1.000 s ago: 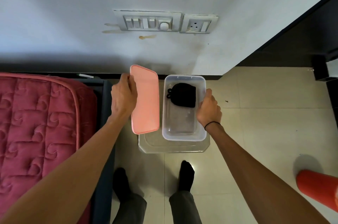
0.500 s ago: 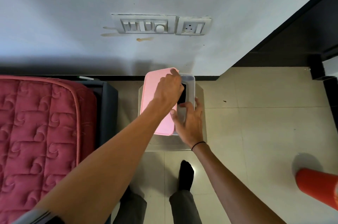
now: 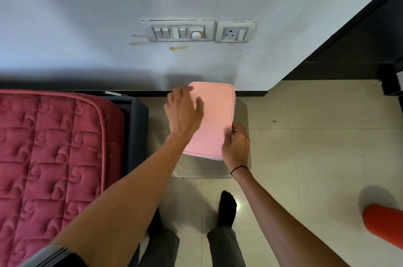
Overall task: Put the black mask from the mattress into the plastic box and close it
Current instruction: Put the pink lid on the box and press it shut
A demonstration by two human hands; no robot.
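The pink lid (image 3: pixel 214 114) lies flat on top of the plastic box, of which only a thin pale rim (image 3: pixel 214 159) shows at the near edge. The black mask is hidden under the lid. My left hand (image 3: pixel 184 112) rests palm down on the lid's left side with its fingers spread. My right hand (image 3: pixel 236 147) grips the lid's near right corner, fingertips curled on the edge. The box stands on a clear plastic stool (image 3: pixel 202 172) against the wall.
The red quilted mattress (image 3: pixel 50 147) on a dark frame (image 3: pixel 137 127) lies to the left. My feet in black socks (image 3: pixel 227 208) stand just before the stool. An orange object (image 3: pixel 383 225) is on the tiled floor at the right. A switchboard (image 3: pixel 178 31) is on the wall.
My left hand carried the pink lid from beside the box over it and laid it flat. The mask went out of sight. My right hand shifted from the box's side to the lid's corner.
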